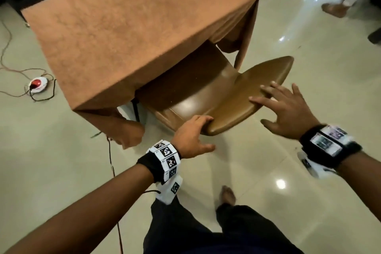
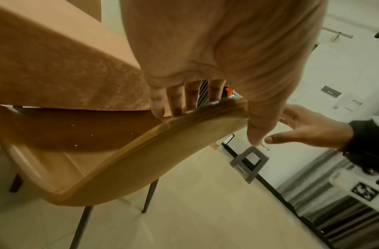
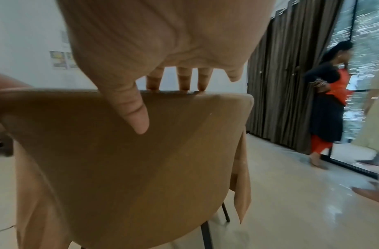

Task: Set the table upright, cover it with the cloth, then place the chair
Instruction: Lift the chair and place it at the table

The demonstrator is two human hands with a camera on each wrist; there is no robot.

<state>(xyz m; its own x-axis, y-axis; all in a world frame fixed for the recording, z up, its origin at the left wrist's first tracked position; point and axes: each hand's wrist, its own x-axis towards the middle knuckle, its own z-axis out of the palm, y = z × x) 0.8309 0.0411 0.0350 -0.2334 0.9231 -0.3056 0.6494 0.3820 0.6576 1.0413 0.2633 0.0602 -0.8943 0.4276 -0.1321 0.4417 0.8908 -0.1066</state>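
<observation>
A: Where does the tan leather-look chair with thin dark legs (image 1: 208,97) stand?

B: On the glossy cream tiled floor (image 1: 288,171), its seat pushed under the near edge of the counter (image 1: 240,59). The rust-brown suede-like cloth (image 1: 127,33) covers the counter's top and hangs down its sides, and the counter stands upright.

A: And the left hand (image 1: 190,139)?

B: Its grip is curled over the near end of the chair's backrest, fingers (image 2: 175,99) hooked over the top edge and thumb out behind the back.

A: The right hand (image 1: 286,111)?

B: Its grip is spread, fingers straight; the fingertips (image 3: 183,84) rest on the backrest's top edge, the thumb apart from it.

A: Anything else nearby?

B: A white floor socket with a red button (image 1: 37,84) and its dark cables lie left of the counter. Another person's sandalled foot (image 1: 334,9) shows far right.
</observation>
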